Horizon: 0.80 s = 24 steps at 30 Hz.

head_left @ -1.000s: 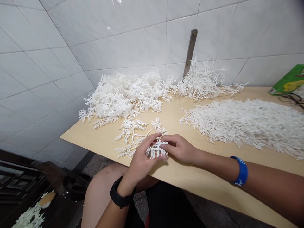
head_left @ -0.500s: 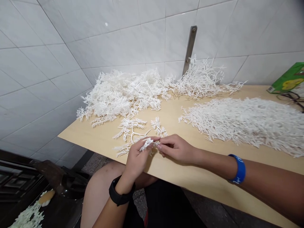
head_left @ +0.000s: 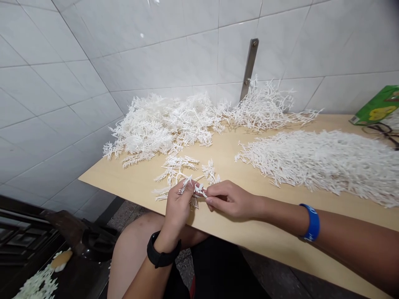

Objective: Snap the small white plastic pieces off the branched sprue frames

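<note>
Left hand (head_left: pixel 177 209) pinches a white sprig (head_left: pixel 199 190), long axis roughly ten to four o'clock; right hand (head_left: pixel 230 199), fingertips narrowed, pinches its four-o'clock end.

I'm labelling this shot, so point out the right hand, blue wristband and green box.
Right hand (head_left: pixel 232 200): head view, back of the hand.
Blue wristband (head_left: pixel 314 223): head view, outer face of the band.
Green box (head_left: pixel 376 107): head view, printed side.

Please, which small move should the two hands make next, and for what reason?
Perhaps turn the white sprig a little with the left hand, while the right hand steadies its end. The left hand covers part of it, and thin branches crowd the gap between both hands, so turning might show more.
</note>
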Motion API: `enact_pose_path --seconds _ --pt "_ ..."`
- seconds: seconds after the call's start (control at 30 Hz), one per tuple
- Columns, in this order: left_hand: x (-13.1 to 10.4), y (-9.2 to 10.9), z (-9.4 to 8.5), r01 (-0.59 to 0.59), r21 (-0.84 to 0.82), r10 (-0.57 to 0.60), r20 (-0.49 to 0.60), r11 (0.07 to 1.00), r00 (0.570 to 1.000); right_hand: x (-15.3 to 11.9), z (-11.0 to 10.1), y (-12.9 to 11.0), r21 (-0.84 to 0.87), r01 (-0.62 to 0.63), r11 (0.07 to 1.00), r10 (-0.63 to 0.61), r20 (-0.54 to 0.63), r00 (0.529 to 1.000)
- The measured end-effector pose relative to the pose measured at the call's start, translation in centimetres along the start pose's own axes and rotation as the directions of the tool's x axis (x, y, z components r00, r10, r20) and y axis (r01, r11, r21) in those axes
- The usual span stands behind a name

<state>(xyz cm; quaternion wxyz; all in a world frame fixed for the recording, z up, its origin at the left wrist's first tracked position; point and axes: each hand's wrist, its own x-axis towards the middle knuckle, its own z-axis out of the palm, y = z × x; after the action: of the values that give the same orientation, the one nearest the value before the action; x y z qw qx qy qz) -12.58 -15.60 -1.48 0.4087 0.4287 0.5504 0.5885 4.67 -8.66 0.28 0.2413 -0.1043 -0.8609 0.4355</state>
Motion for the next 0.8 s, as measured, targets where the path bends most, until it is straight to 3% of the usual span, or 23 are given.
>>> enact_pose_path --seconds 0.2,0.33,0.4,0.47,0.53,0.57,0.6,0.67,0.73,0.8 --pt "0.1 0.3 0.4 0.027 -0.063 -0.029 -0.034 0.998 0.999 0.0 -0.1 0.4 -0.008 0.021 1.0 -0.021 0.006 1.0" --pt "0.4 1.0 0.0 0.067 -0.257 -0.106 -0.141 0.964 0.984 -0.5 0.3 0.3 -0.086 0.209 0.974 -0.199 0.112 0.974" --pt "0.5 1.1 -0.3 0.074 -0.272 -0.123 -0.166 0.959 0.978 -0.8 0.5 0.3 -0.106 0.277 0.955 -0.26 0.151 0.954" --pt "0.5 0.8 -0.3 0.056 -0.214 -0.092 -0.159 0.975 0.983 -0.9 0.6 0.6 -0.112 0.251 0.962 -0.243 0.077 0.967" --pt "0.4 0.5 -0.2 0.012 -0.18 -0.042 -0.167 0.984 0.985 -0.8 0.2 1.0 -0.07 0.132 0.989 -0.141 -0.14 0.98" --pt "0.4 0.4 -0.1 -0.01 -0.184 -0.023 -0.175 0.983 0.984 -0.7 -0.1 1.3 -0.01 0.053 0.999 -0.054 -0.281 0.958" --pt "0.3 0.3 0.0 -0.025 -0.197 -0.012 -0.184 0.98 0.983 -0.5 -0.5 1.6 0.078 -0.018 0.997 0.049 -0.416 0.908" --pt "0.3 0.3 0.1 -0.037 -0.222 -0.01 -0.21 0.974 0.978 -0.1 -1.4 2.2 0.295 -0.079 0.952 0.25 -0.604 0.757" --pt "0.3 0.4 0.1 -0.034 -0.221 -0.02 -0.239 0.975 0.971 0.3 -2.2 2.6 0.491 -0.049 0.87 0.41 -0.663 0.626" --pt "0.3 0.6 0.1 -0.032 -0.203 -0.022 -0.258 0.979 0.966 0.5 -2.8 2.7 0.629 -0.013 0.777 0.532 -0.647 0.546"
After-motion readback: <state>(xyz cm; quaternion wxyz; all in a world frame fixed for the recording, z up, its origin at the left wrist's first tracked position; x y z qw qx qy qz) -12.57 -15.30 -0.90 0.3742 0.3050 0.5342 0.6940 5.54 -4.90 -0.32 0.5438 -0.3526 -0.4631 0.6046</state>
